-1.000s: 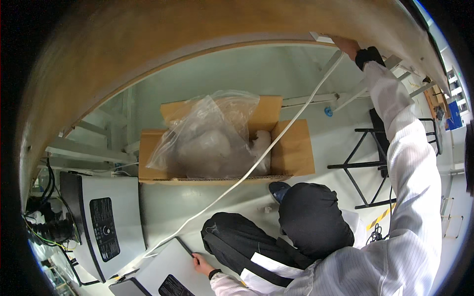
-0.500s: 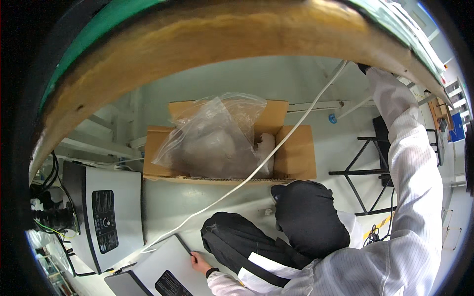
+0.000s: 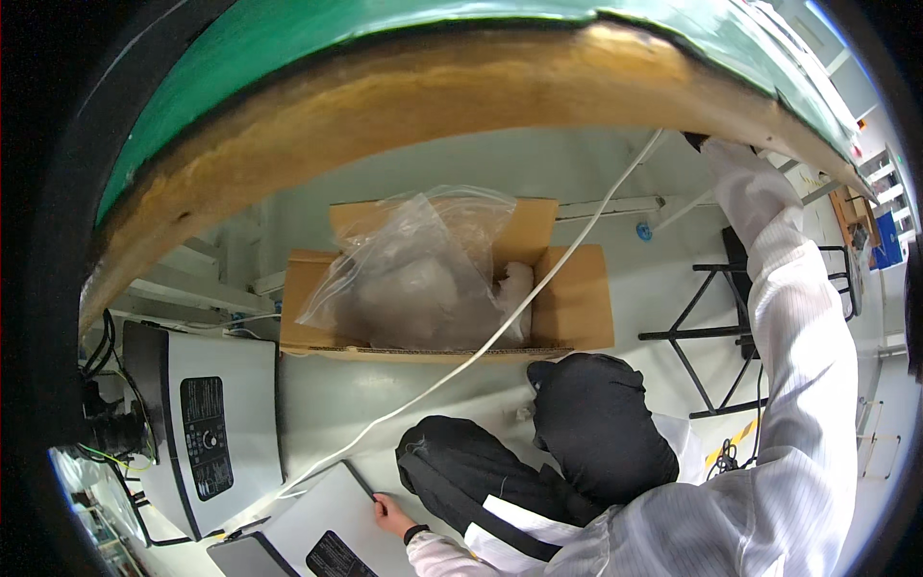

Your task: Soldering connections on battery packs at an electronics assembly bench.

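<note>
At the lower left, my left hand [image 3: 390, 516] has its fingers closed at the dark edge of a light-grey boxy appliance [image 3: 306, 508] with a black control panel. My right arm [image 3: 800, 308], in a white sleeve, reaches up to the wooden table edge [image 3: 433, 82]. Only a dark cuff shows at its end; the right hand is hidden by that edge. Beside the cuff, a white cable [image 3: 500, 332] runs from the table edge down to the grey appliance, passing in front of an open cardboard box [image 3: 583, 298]. Clear plastic bags [image 3: 413, 279] fill the box.
A second grey appliance [image 3: 245, 423] with a dial stands at the left, near dark cables. A black metal frame [image 3: 681, 335] stands on the floor at the right. My black-clad knees [image 3: 601, 428] are below the box. The table has a green top [image 3: 385, 19].
The view has shifted slightly, so more of the green tabletop shows and the wooden edge sits a little lower. Both arms keep nearly the same pose.
</note>
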A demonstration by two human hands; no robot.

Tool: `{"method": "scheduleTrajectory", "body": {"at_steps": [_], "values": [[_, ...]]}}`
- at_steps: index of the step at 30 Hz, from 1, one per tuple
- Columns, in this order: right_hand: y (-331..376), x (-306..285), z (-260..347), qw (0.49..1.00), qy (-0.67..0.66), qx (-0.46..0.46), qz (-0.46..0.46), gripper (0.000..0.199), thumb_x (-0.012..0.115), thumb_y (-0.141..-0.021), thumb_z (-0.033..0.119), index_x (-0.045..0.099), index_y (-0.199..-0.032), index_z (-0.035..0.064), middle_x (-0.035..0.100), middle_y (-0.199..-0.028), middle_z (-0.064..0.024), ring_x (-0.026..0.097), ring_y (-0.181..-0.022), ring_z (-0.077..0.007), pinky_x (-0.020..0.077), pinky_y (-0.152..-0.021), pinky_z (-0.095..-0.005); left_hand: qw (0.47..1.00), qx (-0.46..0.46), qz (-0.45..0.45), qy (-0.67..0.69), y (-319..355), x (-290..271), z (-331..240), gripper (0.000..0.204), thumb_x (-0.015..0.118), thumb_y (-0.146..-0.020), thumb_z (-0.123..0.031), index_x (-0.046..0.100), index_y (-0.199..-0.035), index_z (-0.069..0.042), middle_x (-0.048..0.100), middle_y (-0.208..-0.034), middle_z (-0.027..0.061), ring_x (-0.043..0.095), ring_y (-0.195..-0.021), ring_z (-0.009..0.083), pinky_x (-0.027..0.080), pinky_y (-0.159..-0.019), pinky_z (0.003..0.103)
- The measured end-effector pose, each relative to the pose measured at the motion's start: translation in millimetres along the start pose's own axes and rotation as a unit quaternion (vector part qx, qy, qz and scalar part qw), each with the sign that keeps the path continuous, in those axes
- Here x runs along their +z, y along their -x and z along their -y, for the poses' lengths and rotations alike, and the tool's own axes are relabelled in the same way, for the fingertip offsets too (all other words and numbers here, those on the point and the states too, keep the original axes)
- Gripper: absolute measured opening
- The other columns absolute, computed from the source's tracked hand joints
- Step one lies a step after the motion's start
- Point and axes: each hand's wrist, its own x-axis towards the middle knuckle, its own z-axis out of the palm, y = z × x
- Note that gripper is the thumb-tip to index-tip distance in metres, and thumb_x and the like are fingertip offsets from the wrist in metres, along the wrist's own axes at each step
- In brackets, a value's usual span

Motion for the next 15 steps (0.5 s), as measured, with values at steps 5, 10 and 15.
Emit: {"method": "scheduleTrajectory", "body": {"at_steps": [5,10,15], "values": [[7,-5,24,1.0,0.005,0.004,-0.025,0.046,0.061,-0.104,0.043,0.069,-0.129,0.0042,0.076,-0.104,-0.0207,0.072,-0.096,-0.0433,0.0565,-0.086,-0.0521,1.0,-0.013,0.003,0.025,2,-3,-4,0.046,0.067,-0.105,-0.024,0.057,-0.073,0.007,0.046,-0.064,0.0011,0.04,-0.067,0.0137,0.039,-0.063,0.035],[12,0,25,0.999,-0.03,0.01,0.017,0.043,0.06,-0.105,0.041,0.07,-0.127,0.0043,0.076,-0.104,-0.0189,0.072,-0.092,-0.0415,0.0564,-0.084,-0.0502,0.999,-0.032,0.014,0.016,-3,-26,20,0.038,0.067,-0.105,-0.024,0.07,-0.092,0.012,0.065,-0.077,0.0082,0.055,-0.076,0.0161,0.048,-0.074,0.032],[30,-16,-45,0.996,-0.03,0.021,0.087,0.04,0.059,-0.106,0.039,0.07,-0.124,0.0045,0.076,-0.105,-0.0172,0.072,-0.089,-0.0396,0.0562,-0.081,-0.0483,0.963,-0.129,0.153,0.179,61,8,-17,0.047,0.063,-0.106,-0.017,0.055,-0.142,0.012,0.054,-0.154,0.0267,0.051,-0.144,0.0327,0.037,-0.123,0.043]]}}
